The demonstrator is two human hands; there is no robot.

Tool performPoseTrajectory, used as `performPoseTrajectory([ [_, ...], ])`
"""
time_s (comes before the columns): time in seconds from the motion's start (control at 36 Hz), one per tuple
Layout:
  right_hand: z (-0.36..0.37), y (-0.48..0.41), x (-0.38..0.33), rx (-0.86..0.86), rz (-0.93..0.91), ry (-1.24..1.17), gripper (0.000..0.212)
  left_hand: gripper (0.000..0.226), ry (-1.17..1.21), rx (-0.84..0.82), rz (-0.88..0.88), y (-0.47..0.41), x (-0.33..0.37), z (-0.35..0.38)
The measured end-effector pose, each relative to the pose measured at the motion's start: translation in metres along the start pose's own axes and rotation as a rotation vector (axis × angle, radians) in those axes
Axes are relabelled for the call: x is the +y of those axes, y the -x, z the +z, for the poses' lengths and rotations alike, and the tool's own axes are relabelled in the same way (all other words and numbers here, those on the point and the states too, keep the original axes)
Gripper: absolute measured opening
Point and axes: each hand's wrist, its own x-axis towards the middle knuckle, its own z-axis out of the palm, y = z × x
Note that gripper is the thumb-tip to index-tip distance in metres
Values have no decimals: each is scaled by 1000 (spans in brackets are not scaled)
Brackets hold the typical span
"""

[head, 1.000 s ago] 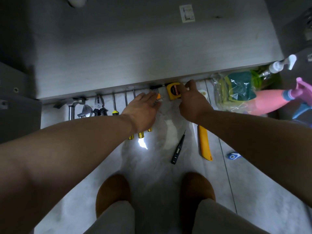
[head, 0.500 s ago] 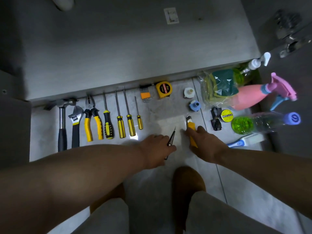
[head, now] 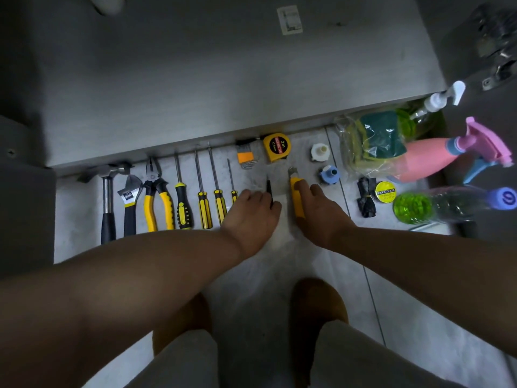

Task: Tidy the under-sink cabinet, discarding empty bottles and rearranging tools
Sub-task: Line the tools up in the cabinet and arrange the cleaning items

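Tools lie in a row on the grey floor below the cabinet edge: hammer (head: 107,203), wrench (head: 130,200), yellow pliers (head: 156,200) and several yellow-black screwdrivers (head: 203,208). My left hand (head: 251,214) pinches a thin black tester pen (head: 269,189) just right of the smallest screwdriver. My right hand (head: 319,211) grips a yellow utility knife (head: 296,191), blade end pointing toward the cabinet. Above them sit an orange hex key set (head: 245,156) and a yellow tape measure (head: 276,147).
A white cap (head: 320,152), a blue cap (head: 328,175), a black roll (head: 366,200) and a yellow tape roll (head: 385,191) lie to the right. Further right are bagged sponges (head: 375,141), a pink spray bottle (head: 430,161), a green bottle (head: 436,204) and a pump bottle (head: 436,102). My slippers stand below.
Both hands left the tape measure, took up the tester pen and the utility knife nearer me, and have moved them away from me into line with the tools.
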Motion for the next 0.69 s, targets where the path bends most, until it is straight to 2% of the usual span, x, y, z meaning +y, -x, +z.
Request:
performPoseTrajectory([
  [0.11,-1,-2,-4,-6,5,-15,73,38,-15,12,-48,-3,-12,3],
  [0.61,-2,2,-1,0,-32,86,78,44,3,39,7,2,-14,9],
  [0.69,-5,4,1,21,-51,104,72,49,45,53,17,3,-15,8],
])
